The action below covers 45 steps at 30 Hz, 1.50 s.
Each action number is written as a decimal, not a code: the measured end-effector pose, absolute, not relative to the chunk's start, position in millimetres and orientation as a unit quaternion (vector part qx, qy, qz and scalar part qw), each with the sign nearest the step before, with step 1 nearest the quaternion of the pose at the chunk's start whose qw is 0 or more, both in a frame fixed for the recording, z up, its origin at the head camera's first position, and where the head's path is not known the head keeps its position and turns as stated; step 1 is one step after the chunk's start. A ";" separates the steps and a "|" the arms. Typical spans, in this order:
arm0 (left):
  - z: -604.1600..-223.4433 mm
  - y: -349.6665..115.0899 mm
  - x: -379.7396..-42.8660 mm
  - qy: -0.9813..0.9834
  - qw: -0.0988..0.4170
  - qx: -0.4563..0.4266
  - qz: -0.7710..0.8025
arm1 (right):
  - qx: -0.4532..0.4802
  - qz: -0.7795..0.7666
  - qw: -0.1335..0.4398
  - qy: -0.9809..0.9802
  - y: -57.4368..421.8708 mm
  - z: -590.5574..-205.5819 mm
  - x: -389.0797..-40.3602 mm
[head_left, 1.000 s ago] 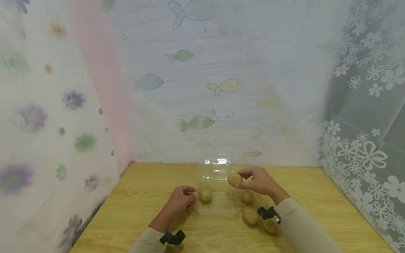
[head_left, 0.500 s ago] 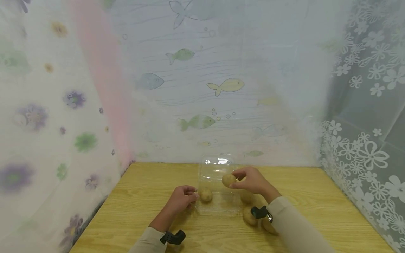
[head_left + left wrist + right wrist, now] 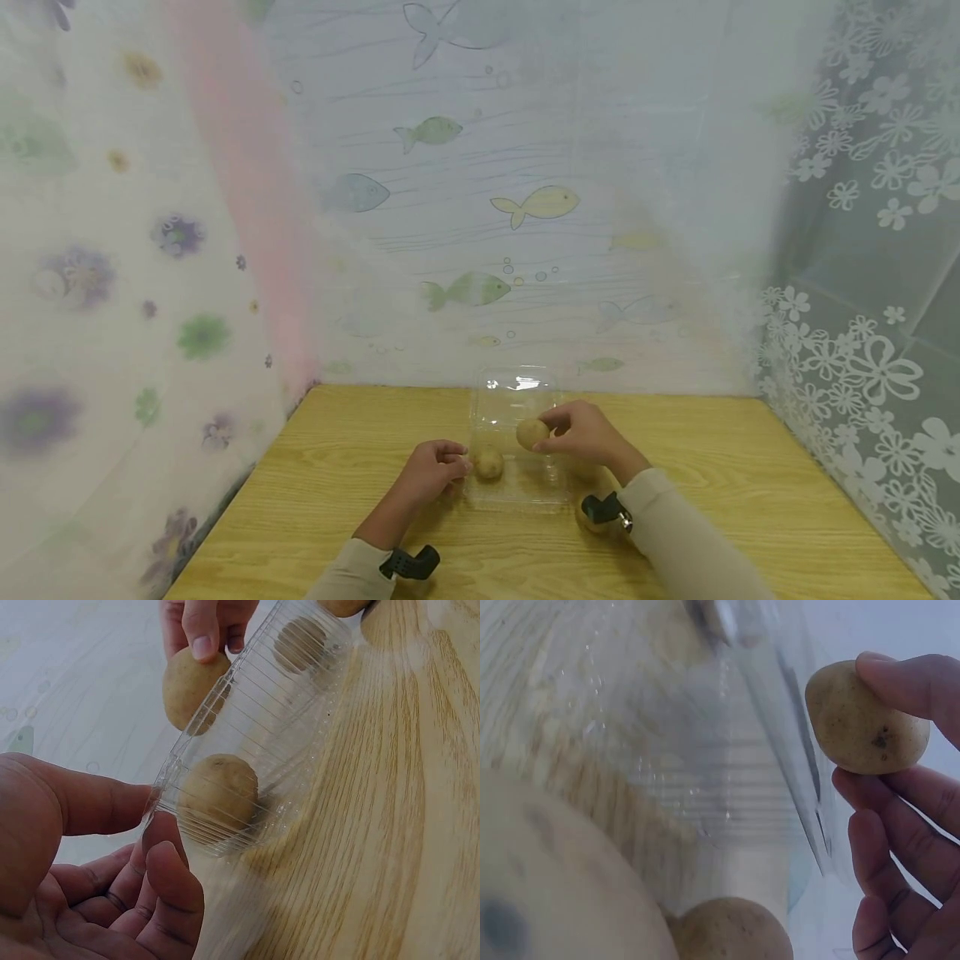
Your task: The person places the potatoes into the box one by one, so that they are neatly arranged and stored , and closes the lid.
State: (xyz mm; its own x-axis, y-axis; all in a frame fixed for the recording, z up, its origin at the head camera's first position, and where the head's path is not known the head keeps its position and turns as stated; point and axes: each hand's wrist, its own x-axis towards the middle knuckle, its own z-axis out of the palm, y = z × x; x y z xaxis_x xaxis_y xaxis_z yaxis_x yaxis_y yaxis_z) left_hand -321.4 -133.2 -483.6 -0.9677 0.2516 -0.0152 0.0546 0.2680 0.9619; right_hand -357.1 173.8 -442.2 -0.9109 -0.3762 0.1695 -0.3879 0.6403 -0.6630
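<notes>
A clear plastic clamshell box (image 3: pixel 517 498) stands with its lid raised at the back. One potato (image 3: pixel 489 462) lies inside it on the left. My left hand (image 3: pixel 433 473) pinches the box's left rim between thumb and forefinger, as the left wrist view shows close up. Above the box, my right hand (image 3: pixel 588 433) holds a second potato (image 3: pixel 532 434) between thumb and fingers; a dark spot marks that potato (image 3: pixel 866 720) in the right wrist view. It hangs over the open tray, apart from the potato inside.
More potatoes (image 3: pixel 731 930) lie on the wooden table (image 3: pixel 337 467) to the right of the box, partly hidden under my right forearm. Behind the table hangs a curtain (image 3: pixel 420 333) printed with fish.
My right hand has carried its potato leftward from the box's right edge to above the tray, and slightly down. The left hand has stayed on the rim.
</notes>
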 end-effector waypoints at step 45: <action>-478.4 -127.8 -300.0 0.794 0.084 0.083 0.597 | 0.220 0.340 -0.014 -0.914 152.4 -455.2 -332.6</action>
State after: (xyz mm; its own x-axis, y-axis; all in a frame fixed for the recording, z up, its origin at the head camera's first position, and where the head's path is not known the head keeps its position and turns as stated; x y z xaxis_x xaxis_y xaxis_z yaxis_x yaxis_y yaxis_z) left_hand -300.0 -127.8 -478.4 -0.9721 0.2320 -0.0342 0.0316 0.2743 0.9611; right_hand -332.6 152.4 -455.2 -0.9027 -0.4123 0.1232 -0.3926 0.6719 -0.6280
